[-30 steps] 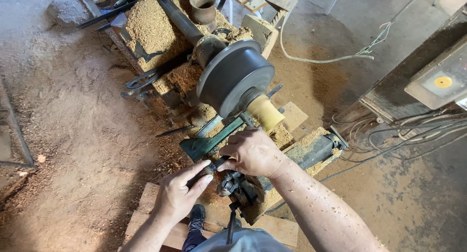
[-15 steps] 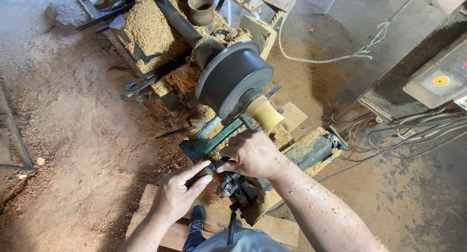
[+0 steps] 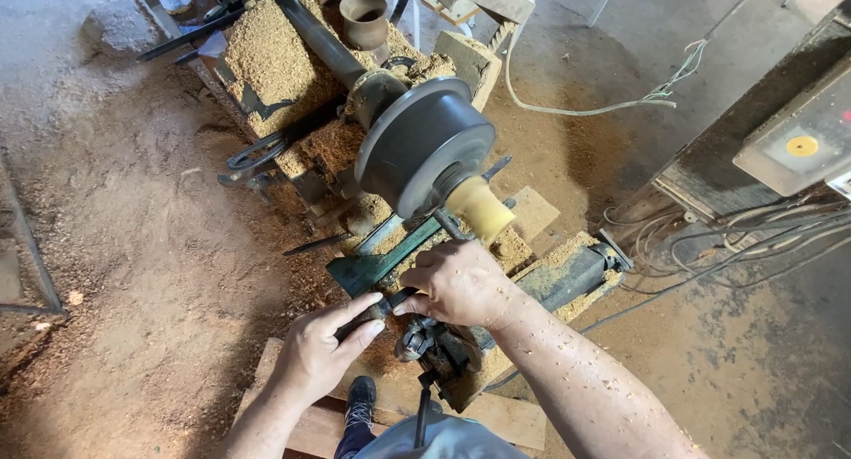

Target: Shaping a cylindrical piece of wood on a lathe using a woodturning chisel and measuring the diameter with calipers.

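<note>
Head cam: my left hand (image 3: 321,353) is pinching the dark tool handle (image 3: 377,310), and my right hand (image 3: 461,283) is clamped over its front end on the green tool rest (image 3: 383,262). That's right below the pale wood piece (image 3: 480,208) on the lathe's dark faceplate (image 3: 425,144). Sawdust (image 3: 266,56) everywhere.

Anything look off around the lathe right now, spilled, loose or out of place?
Sawdust lies heaped over the lathe bed and spread across the floor. Loose cables tangle on the ground at right. Both hands, left hand and right hand, hold a dark tool; nothing looks broken.
</note>
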